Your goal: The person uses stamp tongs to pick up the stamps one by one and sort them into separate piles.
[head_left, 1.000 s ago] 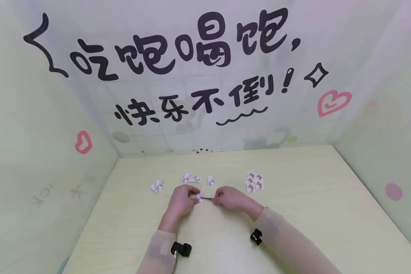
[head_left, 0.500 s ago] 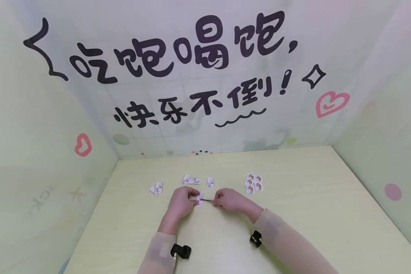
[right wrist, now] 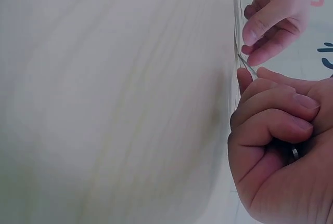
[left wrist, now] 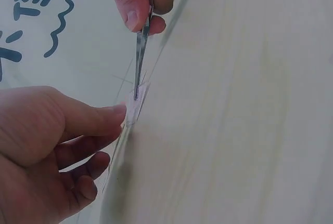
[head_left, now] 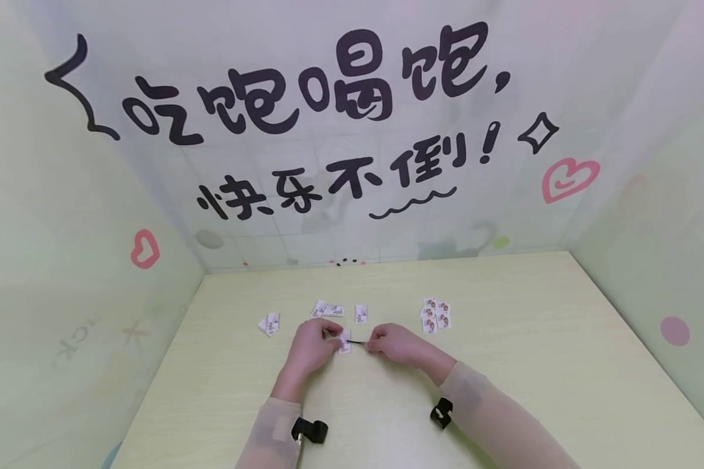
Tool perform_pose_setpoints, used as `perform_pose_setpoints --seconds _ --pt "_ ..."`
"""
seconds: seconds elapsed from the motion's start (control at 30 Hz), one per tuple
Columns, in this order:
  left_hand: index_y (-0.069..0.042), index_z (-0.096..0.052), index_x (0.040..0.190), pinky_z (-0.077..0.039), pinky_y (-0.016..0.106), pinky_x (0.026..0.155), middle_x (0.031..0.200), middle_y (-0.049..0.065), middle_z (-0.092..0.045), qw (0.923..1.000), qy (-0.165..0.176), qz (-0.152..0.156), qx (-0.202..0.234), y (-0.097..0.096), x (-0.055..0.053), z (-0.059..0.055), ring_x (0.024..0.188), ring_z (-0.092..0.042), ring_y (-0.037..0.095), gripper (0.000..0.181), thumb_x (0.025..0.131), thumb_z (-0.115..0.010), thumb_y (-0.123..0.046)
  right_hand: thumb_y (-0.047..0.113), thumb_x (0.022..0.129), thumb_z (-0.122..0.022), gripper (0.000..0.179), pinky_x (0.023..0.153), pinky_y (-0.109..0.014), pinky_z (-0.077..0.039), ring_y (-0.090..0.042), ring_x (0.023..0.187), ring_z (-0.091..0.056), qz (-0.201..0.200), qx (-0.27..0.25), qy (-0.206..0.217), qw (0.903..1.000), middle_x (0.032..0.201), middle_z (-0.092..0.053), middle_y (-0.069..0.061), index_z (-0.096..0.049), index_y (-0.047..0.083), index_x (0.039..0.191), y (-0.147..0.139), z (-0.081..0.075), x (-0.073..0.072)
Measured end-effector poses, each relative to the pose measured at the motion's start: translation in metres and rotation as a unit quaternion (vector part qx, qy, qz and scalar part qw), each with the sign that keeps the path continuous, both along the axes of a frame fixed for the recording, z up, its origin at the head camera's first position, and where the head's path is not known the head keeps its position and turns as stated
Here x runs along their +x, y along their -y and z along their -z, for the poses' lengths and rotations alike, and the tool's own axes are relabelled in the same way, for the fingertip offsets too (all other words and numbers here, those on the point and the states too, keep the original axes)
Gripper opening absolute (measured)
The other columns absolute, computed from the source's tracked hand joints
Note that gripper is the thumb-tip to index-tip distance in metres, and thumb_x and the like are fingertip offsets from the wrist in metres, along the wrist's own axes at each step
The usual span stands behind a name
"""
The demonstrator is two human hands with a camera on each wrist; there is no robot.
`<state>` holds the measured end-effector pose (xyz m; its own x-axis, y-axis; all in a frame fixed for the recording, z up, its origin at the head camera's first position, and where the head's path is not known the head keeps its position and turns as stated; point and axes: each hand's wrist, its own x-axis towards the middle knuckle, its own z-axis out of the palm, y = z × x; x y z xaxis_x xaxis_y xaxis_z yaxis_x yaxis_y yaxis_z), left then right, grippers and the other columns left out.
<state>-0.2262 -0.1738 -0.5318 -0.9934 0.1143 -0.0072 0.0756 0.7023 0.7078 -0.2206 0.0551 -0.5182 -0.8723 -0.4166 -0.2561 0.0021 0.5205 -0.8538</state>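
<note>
My left hand (head_left: 311, 346) pinches the edge of a small white printed paper piece (head_left: 345, 346) between thumb and fingers, just above or at the tabletop. In the left wrist view the same paper (left wrist: 135, 110) looks thin and pale. My right hand (head_left: 394, 341) holds metal tweezers (left wrist: 139, 60) between thumb and fingers, with the other fingers curled in. The tweezers' tips lie on the paper's face, pointing left toward my left hand. Whether the tips grip something on it is too small to tell. The right wrist view mostly hides the tweezers behind fingers.
Behind my hands lie several similar paper pieces: an overlapping pair (head_left: 334, 311), a single one (head_left: 360, 314), and a small pile (head_left: 271, 322) at left. A cluster of pictured stickers (head_left: 436, 315) sits at right. Printed walls (head_left: 340, 234) enclose the pale wooden table (head_left: 534, 365).
</note>
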Motion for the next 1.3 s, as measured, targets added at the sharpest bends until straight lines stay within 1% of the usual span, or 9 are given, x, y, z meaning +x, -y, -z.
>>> perform_pose_setpoints --seconds 0.13,0.27,0.47,0.6,0.7,0.77,0.87,1.07,1.3 --pt "-0.008 -0.082 0.106 -0.054 0.039 0.078 0.097 0.000 -0.074 0.9995 -0.024 -0.014 0.016 0.001 0.000 0.000 0.082 -0.061 0.016 0.017 0.089 -0.082 -0.006 0.017 0.105 -0.067 0.017 0.063 -0.028 -0.039 -0.013 0.067 -0.046 0.014 -0.017 0.011 0.9997 0.076 -0.058 -0.002 -0.069 0.005 0.093 -0.004 0.003 0.001" --pt "-0.007 -0.082 0.105 -0.051 0.036 0.075 0.095 0.000 -0.072 0.9985 -0.040 -0.030 0.023 0.000 0.000 0.002 0.079 -0.058 0.015 0.014 0.091 -0.081 -0.007 0.016 0.106 -0.065 0.018 0.063 -0.028 -0.038 -0.014 0.066 -0.044 0.031 -0.032 0.024 0.9987 0.076 -0.056 -0.002 -0.068 0.004 0.094 -0.011 0.003 0.002" --pt "-0.007 -0.082 0.108 -0.055 0.041 0.078 0.100 0.003 -0.073 0.9968 -0.041 -0.063 0.026 -0.004 -0.005 0.004 0.085 -0.063 0.020 0.015 0.093 -0.080 -0.010 0.016 0.106 -0.063 0.017 0.061 -0.027 -0.036 -0.013 0.066 -0.042 0.053 -0.045 0.031 0.9971 0.077 -0.055 -0.002 -0.070 0.003 0.097 -0.021 0.002 -0.002" --pt "-0.006 -0.082 0.109 -0.056 0.048 0.090 0.106 0.007 -0.075 0.9944 -0.055 -0.090 0.012 -0.006 -0.014 0.004 0.100 -0.067 0.029 0.017 0.093 -0.079 -0.010 0.015 0.106 -0.062 0.017 0.058 -0.026 -0.034 -0.013 0.064 -0.039 0.069 -0.053 0.035 0.9956 0.075 -0.051 -0.001 -0.070 0.002 0.100 -0.026 -0.001 -0.004" --pt "-0.006 -0.081 0.110 -0.055 0.051 0.094 0.108 0.010 -0.075 0.9920 -0.063 -0.109 -0.008 -0.007 -0.021 0.004 0.107 -0.066 0.033 0.018 0.093 -0.079 -0.010 0.016 0.107 -0.062 0.018 0.059 -0.027 -0.034 -0.013 0.064 -0.039 0.081 -0.047 0.030 0.9952 0.075 -0.050 0.000 -0.071 0.002 0.099 -0.028 -0.003 -0.007" --pt "-0.005 -0.081 0.110 -0.055 0.051 0.093 0.109 0.011 -0.075 0.9907 -0.065 -0.118 -0.019 -0.008 -0.025 0.003 0.107 -0.066 0.033 0.018 0.093 -0.079 -0.010 0.017 0.106 -0.062 0.018 0.060 -0.027 -0.035 -0.014 0.065 -0.041 0.090 -0.042 0.026 0.9948 0.076 -0.051 0.000 -0.071 0.003 0.099 -0.029 -0.003 -0.010" --pt "-0.005 -0.081 0.110 -0.056 0.051 0.093 0.110 0.012 -0.075 0.9894 -0.067 -0.125 -0.034 -0.009 -0.030 0.001 0.107 -0.065 0.033 0.018 0.094 -0.080 -0.012 0.017 0.105 -0.063 0.018 0.062 -0.029 -0.037 -0.015 0.069 -0.043 0.104 -0.037 0.019 0.9937 0.078 -0.054 -0.002 -0.071 0.003 0.097 -0.031 -0.003 -0.014" --pt "-0.004 -0.081 0.109 -0.055 0.054 0.094 0.107 0.013 -0.076 0.9893 -0.059 -0.122 -0.053 -0.016 -0.036 -0.006 0.108 -0.064 0.035 0.019 0.094 -0.079 -0.015 0.017 0.106 -0.063 0.018 0.064 -0.028 -0.039 -0.015 0.072 -0.046 0.126 -0.034 0.016 0.9913 0.080 -0.055 -0.002 -0.071 0.002 0.099 -0.034 0.001 -0.022" --pt "-0.005 -0.083 0.104 -0.055 0.054 0.094 0.104 0.011 -0.076 0.9881 -0.054 -0.117 -0.083 -0.019 -0.041 0.000 0.105 -0.066 0.035 0.017 0.093 -0.082 -0.018 0.017 0.106 -0.063 0.017 0.064 -0.028 -0.038 -0.015 0.071 -0.045 0.135 -0.034 0.028 0.9899 0.080 -0.055 -0.001 -0.071 0.003 0.099 -0.035 0.002 -0.025"
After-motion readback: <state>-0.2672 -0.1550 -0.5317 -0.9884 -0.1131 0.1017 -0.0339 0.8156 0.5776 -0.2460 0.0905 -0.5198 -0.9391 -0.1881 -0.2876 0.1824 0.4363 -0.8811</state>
